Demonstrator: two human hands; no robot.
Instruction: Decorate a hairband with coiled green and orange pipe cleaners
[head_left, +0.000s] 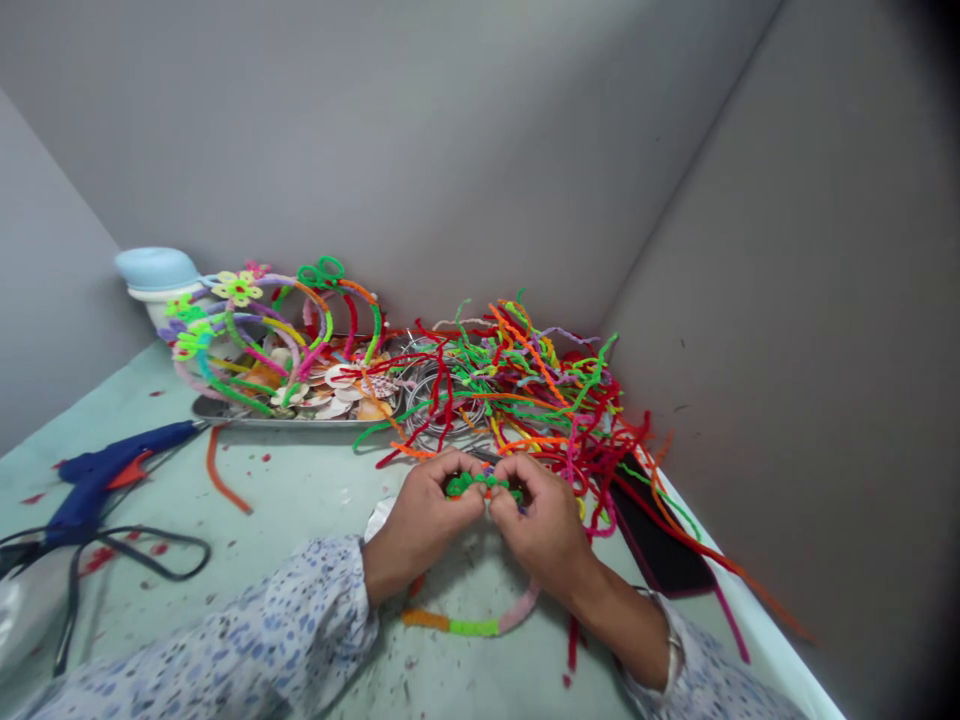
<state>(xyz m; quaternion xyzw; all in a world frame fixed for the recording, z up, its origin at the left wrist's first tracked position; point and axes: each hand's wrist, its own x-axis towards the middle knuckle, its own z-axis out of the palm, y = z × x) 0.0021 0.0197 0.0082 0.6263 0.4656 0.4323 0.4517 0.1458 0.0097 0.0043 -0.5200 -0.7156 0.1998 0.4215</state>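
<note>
Together, both hands [424, 512] [544, 520] around small green fuzzy loops [480, 482].

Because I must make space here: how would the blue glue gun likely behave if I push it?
The blue glue gun lies on its side, so it would probably slide, not roll. Its dark cable loops loosely, so it might trail or snag.

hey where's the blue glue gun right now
In the head view, the blue glue gun lies on the table at the left, pointing toward the left end of the shell tray.
</note>
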